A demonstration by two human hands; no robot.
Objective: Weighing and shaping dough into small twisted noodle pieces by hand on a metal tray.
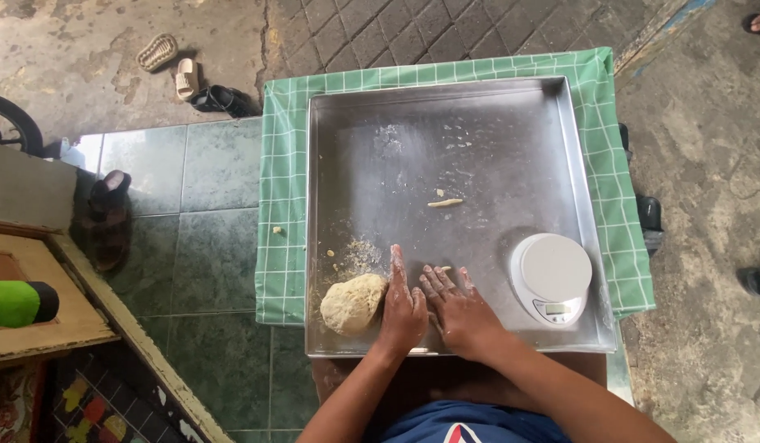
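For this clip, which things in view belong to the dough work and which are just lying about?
In use: left hand against the dough lump; right hand flat on the metal tray; rolled dough strip; white kitchen scale; green checked cloth.

Lying about: sandals, black shoe, wheel, green object.

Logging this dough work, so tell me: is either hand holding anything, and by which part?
Nothing is gripped. Both the left hand and the right hand lie flat on the metal tray, beside the dough lump.
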